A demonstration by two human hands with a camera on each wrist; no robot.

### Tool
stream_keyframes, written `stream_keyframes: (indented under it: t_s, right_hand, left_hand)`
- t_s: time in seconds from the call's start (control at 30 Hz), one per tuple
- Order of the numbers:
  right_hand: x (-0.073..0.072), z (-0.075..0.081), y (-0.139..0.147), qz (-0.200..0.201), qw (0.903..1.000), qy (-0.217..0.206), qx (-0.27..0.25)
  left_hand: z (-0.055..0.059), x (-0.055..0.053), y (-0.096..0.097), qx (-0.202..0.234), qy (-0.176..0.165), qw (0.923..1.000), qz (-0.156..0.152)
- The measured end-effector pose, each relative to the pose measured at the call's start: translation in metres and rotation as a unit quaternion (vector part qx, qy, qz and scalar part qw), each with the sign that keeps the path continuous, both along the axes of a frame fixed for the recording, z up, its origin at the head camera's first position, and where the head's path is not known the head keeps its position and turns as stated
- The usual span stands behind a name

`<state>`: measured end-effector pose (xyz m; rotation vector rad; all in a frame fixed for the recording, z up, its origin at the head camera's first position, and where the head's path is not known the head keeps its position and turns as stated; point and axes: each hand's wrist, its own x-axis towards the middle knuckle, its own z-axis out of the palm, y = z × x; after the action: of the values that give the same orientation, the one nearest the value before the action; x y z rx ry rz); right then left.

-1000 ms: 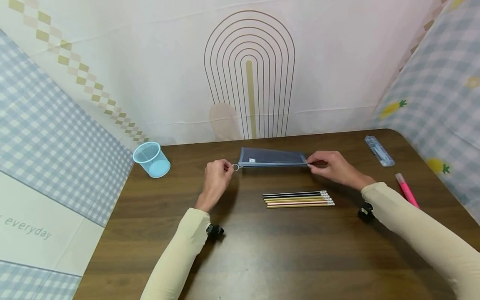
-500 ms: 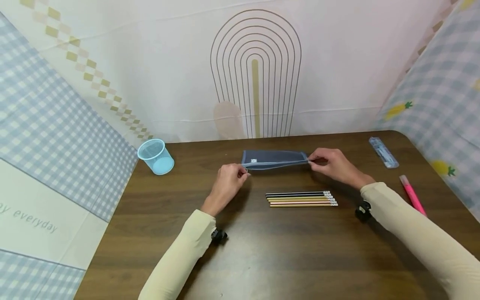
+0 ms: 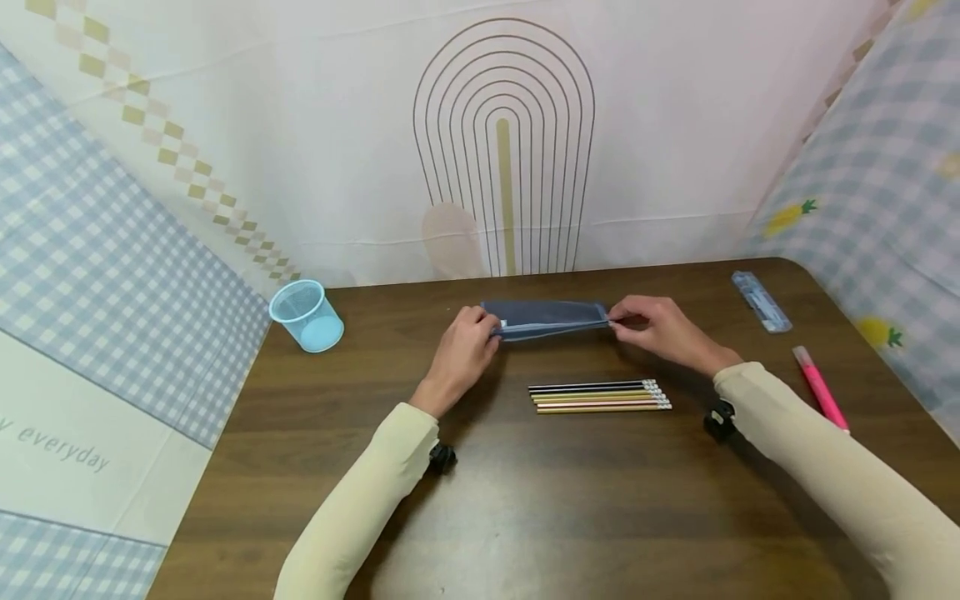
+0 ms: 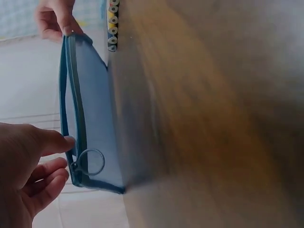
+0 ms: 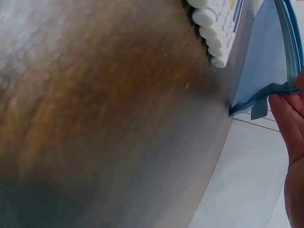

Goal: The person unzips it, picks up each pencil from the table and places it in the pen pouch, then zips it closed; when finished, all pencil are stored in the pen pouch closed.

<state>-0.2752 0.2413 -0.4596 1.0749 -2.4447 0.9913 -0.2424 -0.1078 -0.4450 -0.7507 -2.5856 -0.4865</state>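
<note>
A blue see-through zippered pencil pouch (image 3: 551, 312) stands on its long edge near the back of the table, its zipper side up. Its zipper is undone, and a gap shows between the two edges in the left wrist view. My left hand (image 3: 467, 346) holds the pouch's left end, a fingertip at the opening beside the zipper's pull ring (image 4: 91, 162). At the other end, my right hand (image 3: 663, 333) pinches the top corner, near a small fabric tab (image 5: 259, 108). Several pencils (image 3: 600, 397) lie side by side in front of the pouch, their white ends to the right.
A light blue mesh pen cup (image 3: 307, 317) stands at the back left. Toward the right edge lie a pink highlighter (image 3: 821, 387) and a clear-blue flat packet (image 3: 761, 302). A patterned cloth (image 3: 337, 167) hangs behind the wooden table (image 3: 525, 508).
My left hand has left the pull ring and moved right and slightly up onto the pouch's left end. The pouch's opening has widened. My right hand keeps its pinch on the corner.
</note>
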Motion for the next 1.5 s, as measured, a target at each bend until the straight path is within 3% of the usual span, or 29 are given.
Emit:
stream_keyframes:
  t_s: [0.23, 0.47, 0.67, 0.77, 0.9, 1.5]
  right_hand:
    - [-0.004, 0.002, -0.001, 0.0, 0.9997, -0.003, 0.022]
    - [-0.002, 0.008, -0.008, 0.0, 0.9891, -0.029, 0.144]
    - [0.022, 0.023, -0.026, 0.034, 0.9791, -0.058, 0.192]
    - [0.032, 0.028, -0.036, 0.067, 0.9677, -0.081, 0.229]
    - [0.04, 0.028, -0.044, 0.095, 0.9539, -0.079, 0.274]
    - [0.035, 0.021, -0.056, 0.075, 0.9431, -0.028, 0.323]
  left_hand:
    - [0.003, -0.008, 0.007, -0.041, 0.01, 0.9988, -0.024]
    - [0.004, -0.013, 0.011, -0.074, -0.017, 0.9968, -0.025]
    - [0.003, -0.014, 0.013, -0.052, -0.044, 0.9976, -0.013]
    - [0.004, -0.015, 0.013, -0.026, -0.044, 0.9987, 0.001]
    - [0.004, -0.015, 0.014, -0.003, -0.05, 0.9987, 0.014]
    - [0.005, -0.014, 0.018, 0.007, -0.068, 0.9973, 0.027]
